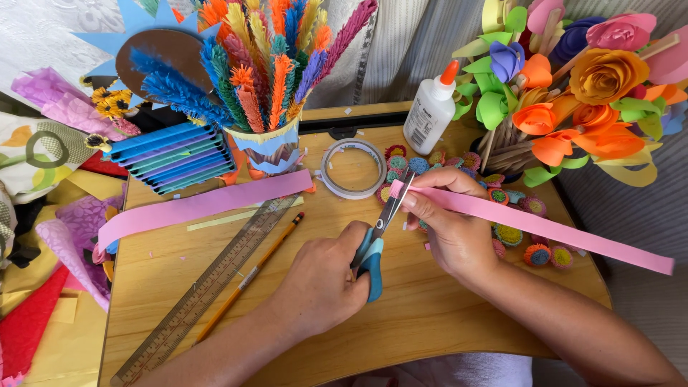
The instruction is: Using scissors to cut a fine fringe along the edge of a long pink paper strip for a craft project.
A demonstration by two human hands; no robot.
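Around the tape ring (pixel 352 168): bare wood just before it gives free passage; glue bottle (pixel 430 107) and paper rosettes (pixel 437 168) block beside; feather cup (pixel 269 147) blocks opposite.

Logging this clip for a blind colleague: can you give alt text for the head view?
The left hand works blue-handled scissors into the end of a pink paper strip held by the right hand, over a wooden table. Nearby lie a ruler, pencil, tape roll and glue bottle.

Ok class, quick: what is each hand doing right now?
Left hand: closed on the blue-handled scissors.
Right hand: pinching the pink paper strip at the blades.
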